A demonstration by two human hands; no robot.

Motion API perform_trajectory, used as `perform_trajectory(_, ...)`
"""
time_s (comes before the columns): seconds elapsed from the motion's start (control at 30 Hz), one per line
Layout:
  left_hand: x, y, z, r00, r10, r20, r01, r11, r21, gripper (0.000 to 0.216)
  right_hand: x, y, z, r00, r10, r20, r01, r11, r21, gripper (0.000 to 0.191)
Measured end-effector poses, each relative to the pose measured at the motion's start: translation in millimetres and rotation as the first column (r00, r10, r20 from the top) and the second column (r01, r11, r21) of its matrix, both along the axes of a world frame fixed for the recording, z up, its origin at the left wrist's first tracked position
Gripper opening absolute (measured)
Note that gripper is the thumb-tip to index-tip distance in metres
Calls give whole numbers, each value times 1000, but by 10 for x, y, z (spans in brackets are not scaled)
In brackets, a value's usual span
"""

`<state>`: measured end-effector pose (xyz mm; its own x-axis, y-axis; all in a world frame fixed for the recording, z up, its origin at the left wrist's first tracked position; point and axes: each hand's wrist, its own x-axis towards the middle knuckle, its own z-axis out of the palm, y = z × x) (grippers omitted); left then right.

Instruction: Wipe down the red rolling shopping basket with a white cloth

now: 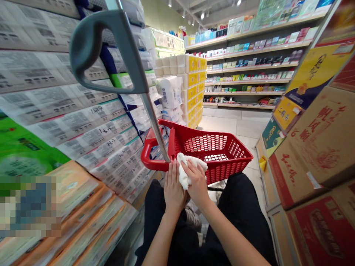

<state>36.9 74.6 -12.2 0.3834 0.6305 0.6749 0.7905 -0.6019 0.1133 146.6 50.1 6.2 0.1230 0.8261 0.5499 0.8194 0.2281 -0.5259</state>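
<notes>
In front of my knees stands a red plastic shopping basket (219,162) with perforated sides; nothing shows inside it. From its left end a metal pole (155,118) rises to a grey loop handle (111,88). My right hand (196,184) presses a white cloth (184,173) against the near side of the basket, by the corner close to the pole. Its fingers lie over the cloth. My left hand (174,188) rests flat on the basket's side just left of the cloth, fingers stretched out, holding nothing.
Stacked packs of paper goods (97,129) rise close on the left. Yellow and white tissue packs (194,85) stand beyond the basket. Cardboard cartons (318,140) line the right side. Shelves of small boxes (249,66) fill the back, past a tiled floor (222,123).
</notes>
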Motion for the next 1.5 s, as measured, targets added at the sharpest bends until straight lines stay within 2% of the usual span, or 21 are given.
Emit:
perform_trajectory(0.13,7,1,12,1000,1,15,-1,1000,-11,69,303,-59,-153,996,-23,85,21,1000,16,73)
perform_trajectory(0.33,48,-6,4,998,20,54,-20,1000,-16,68,922,-206,-496,965,-210,154,210,978,17,72)
perform_trajectory(0.43,51,-15,10,998,25,55,-24,999,-25,69,1068,-257,-583,949,-280,144,280,960,21,66)
perform_trajectory(0.5,53,-17,12,998,31,49,-30,999,-26,69,1032,-250,-573,944,-310,117,312,950,2,68)
perform_trajectory(0.6,55,-13,8,999,36,40,-35,999,-21,69,764,-171,-441,954,-291,72,294,955,-37,74)
perform_trajectory(0.77,27,-9,-2,1000,14,14,-14,1000,-5,72,128,-15,-97,997,-69,45,69,997,-15,68)
perform_trajectory(0.87,0,-14,11,1000,13,-13,-13,1000,5,73,3,2,-13,999,-8,32,8,1000,14,66)
perform_trajectory(1.0,-4,-22,35,999,29,-41,-29,999,-20,70,227,-31,-127,995,-19,102,14,999,44,67)
perform_trajectory(1.2,40,-24,36,999,51,-9,-52,999,-16,68,831,-155,-434,971,-163,174,164,986,14,71)
perform_trajectory(1.33,48,-30,43,999,49,15,-48,999,-8,69,1129,-240,-560,944,-269,191,267,963,36,67)
perform_trajectory(1.43,49,-28,40,999,44,24,-44,999,-12,69,1101,-221,-538,935,-322,149,323,946,18,66)
perform_trajectory(1.5,49,-23,33,999,44,25,-43,999,-14,69,913,-166,-447,941,-320,108,323,946,-12,70)
